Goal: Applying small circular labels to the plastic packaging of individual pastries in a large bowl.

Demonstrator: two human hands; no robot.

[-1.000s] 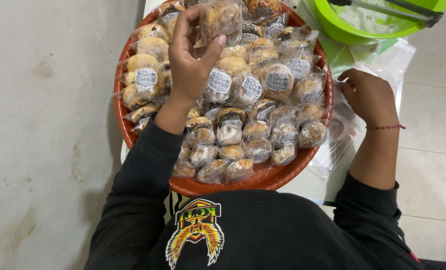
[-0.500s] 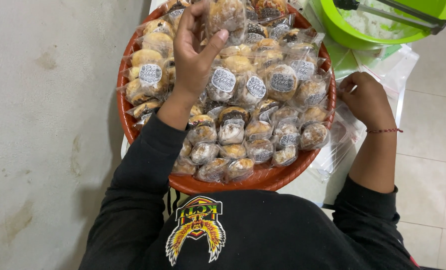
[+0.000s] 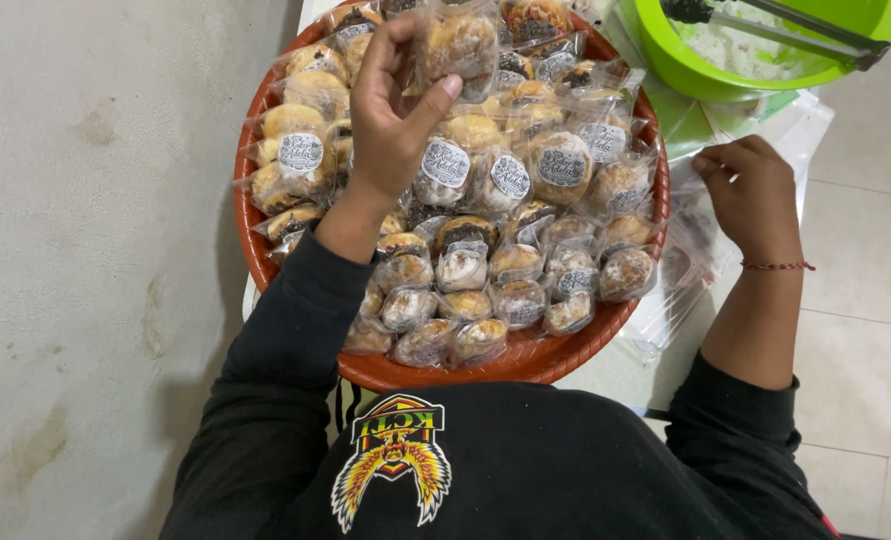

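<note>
while your left hand [image 3: 391,125] has lifted, pinching a wrapped bun [image 3: 456,45] above the tray [image 3: 251,240], your right hand [image 3: 751,190] stays curled on the bags [image 3: 681,270]; packing goes on.

tray [image 3: 266,262]: orange-red
wrapped pastries [image 3: 463,268]: golden-brown, clear wrap, white round labels
bowl [image 3: 706,72]: bright green
sleeves [image 3: 286,350]: black
wrist string [image 3: 778,266]: red
</note>
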